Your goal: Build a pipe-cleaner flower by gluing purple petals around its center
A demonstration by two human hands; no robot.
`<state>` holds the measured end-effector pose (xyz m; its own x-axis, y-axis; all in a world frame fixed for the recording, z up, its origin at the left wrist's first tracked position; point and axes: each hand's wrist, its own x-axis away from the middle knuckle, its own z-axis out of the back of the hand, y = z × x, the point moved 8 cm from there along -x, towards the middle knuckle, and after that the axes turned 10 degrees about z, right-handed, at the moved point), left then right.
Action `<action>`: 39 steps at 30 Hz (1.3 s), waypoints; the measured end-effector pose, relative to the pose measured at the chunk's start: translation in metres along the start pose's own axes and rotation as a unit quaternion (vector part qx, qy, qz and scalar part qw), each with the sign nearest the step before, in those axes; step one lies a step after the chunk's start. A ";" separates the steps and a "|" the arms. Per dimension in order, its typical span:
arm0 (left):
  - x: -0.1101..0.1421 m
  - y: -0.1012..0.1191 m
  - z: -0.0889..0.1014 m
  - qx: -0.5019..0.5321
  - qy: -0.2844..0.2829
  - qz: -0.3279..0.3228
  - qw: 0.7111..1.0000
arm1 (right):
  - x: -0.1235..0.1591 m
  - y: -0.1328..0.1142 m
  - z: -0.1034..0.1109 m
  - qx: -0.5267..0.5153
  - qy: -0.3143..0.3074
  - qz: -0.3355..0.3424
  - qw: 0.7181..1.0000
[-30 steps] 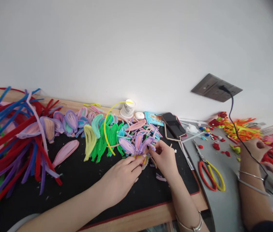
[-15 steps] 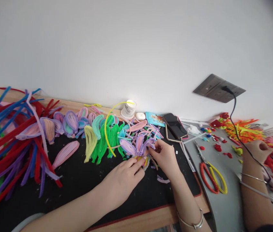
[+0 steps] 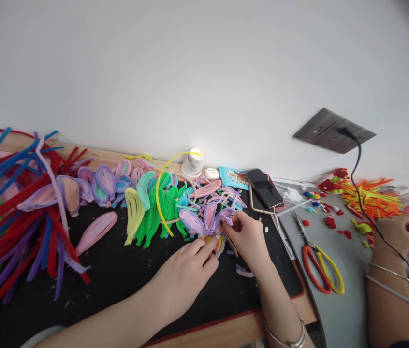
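A pipe-cleaner flower (image 3: 209, 218) with lilac and pink petals and a yellow centre lies on the black mat (image 3: 132, 280). My left hand (image 3: 186, 270) rests over its lower part, fingers closed around the base. With thumb and fingers pinched, my right hand (image 3: 245, 234) grips a petal on the flower's right side. Green pipe-cleaner leaves (image 3: 161, 215) and a pale yellow leaf (image 3: 134, 212) lie just left of it. A loose pink petal (image 3: 97, 230) is farther left. My fingers hide the flower's underside.
Long red, blue and purple pipe cleaners (image 3: 19, 208) pile up at left. Behind are a paper cup (image 3: 193, 163), an earbud case (image 3: 211, 173) and a phone (image 3: 264, 189). Pliers (image 3: 316, 261) lie right, near another person's hand (image 3: 395, 234) and a hanging cable (image 3: 357, 188).
My hands keep nearly the same hold on the flower. At right, the other person's hand has shifted slightly and now shows something red at its fingers. The view has moved a little.
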<state>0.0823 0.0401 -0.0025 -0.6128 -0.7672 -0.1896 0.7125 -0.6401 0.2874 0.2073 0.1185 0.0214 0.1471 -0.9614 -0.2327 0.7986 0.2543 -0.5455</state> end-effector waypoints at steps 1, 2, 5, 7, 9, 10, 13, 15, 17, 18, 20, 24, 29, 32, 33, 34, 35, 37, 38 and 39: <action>0.000 0.000 0.001 0.001 -0.002 0.001 1.000 | 0.000 0.000 0.000 -0.001 0.000 -0.001 1.000; 0.000 0.000 0.001 0.001 -0.006 0.001 1.000 | 0.000 0.001 0.000 -0.003 0.001 -0.004 1.000; -0.001 0.000 0.000 0.002 -0.016 0.004 1.000 | 0.000 0.008 0.001 -0.046 0.004 -0.024 0.999; -0.001 -0.001 -0.002 0.004 -0.020 0.007 1.000 | 0.002 0.016 0.002 -0.115 0.015 -0.050 0.992; -0.001 -0.002 -0.004 0.005 -0.018 0.009 1.000 | 0.004 0.024 0.003 -0.195 0.019 -0.082 0.977; 0.000 -0.002 -0.004 0.005 -0.014 0.008 1.000 | 0.004 0.026 0.002 -0.230 0.015 -0.095 0.968; 0.001 -0.002 -0.007 0.004 -0.005 0.004 1.000 | 0.004 0.027 0.000 -0.284 -0.009 -0.104 0.953; 0.001 -0.002 -0.008 0.003 -0.004 -0.002 1.000 | 0.003 0.023 0.002 -0.280 -0.007 -0.086 0.956; 0.002 -0.002 -0.008 0.002 -0.006 -0.007 1.000 | 0.001 0.019 0.004 -0.254 0.001 -0.065 0.965; 0.002 -0.001 -0.008 0.002 -0.006 -0.009 1.000 | 0.001 0.017 0.004 -0.235 0.004 -0.057 0.970; 0.001 -0.002 -0.007 0.001 -0.008 -0.007 1.000 | 0.001 0.014 0.006 -0.189 0.006 -0.044 0.981; 0.001 -0.002 -0.005 0.000 -0.006 0.003 1.000 | 0.003 0.007 0.008 -0.096 0.005 -0.028 0.995; 0.000 -0.001 -0.004 -0.001 -0.008 0.008 1.000 | 0.003 0.004 0.009 -0.045 0.007 -0.020 0.999; -0.001 -0.001 -0.004 -0.002 -0.014 0.012 1.000 | 0.002 0.009 0.007 -0.092 -0.020 -0.034 0.995; -0.001 0.000 -0.003 -0.001 -0.013 0.012 1.000 | 0.002 0.011 0.006 -0.119 -0.038 -0.039 0.991; -0.001 0.000 -0.003 -0.002 -0.013 0.012 1.000 | 0.002 0.012 0.005 -0.142 -0.055 -0.042 0.988; -0.001 0.001 -0.002 -0.003 -0.013 0.011 1.000 | 0.002 0.011 0.006 -0.157 -0.065 -0.040 0.985; -0.002 0.001 -0.001 -0.006 -0.013 0.011 1.000 | 0.001 0.009 0.013 -0.172 -0.057 -0.028 0.983; -0.002 0.001 -0.001 -0.007 -0.014 0.012 1.000 | 0.000 0.008 0.017 -0.174 -0.046 -0.022 0.984; -0.002 0.000 -0.001 -0.008 -0.016 0.013 1.000 | 0.000 0.007 0.021 -0.174 -0.034 -0.017 0.984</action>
<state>0.0839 0.0415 -0.0028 -0.6040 -0.7822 -0.1529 0.7334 -0.6206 0.2773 0.2245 0.1181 0.0344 0.1715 -0.9718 -0.1619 0.5577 0.2313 -0.7971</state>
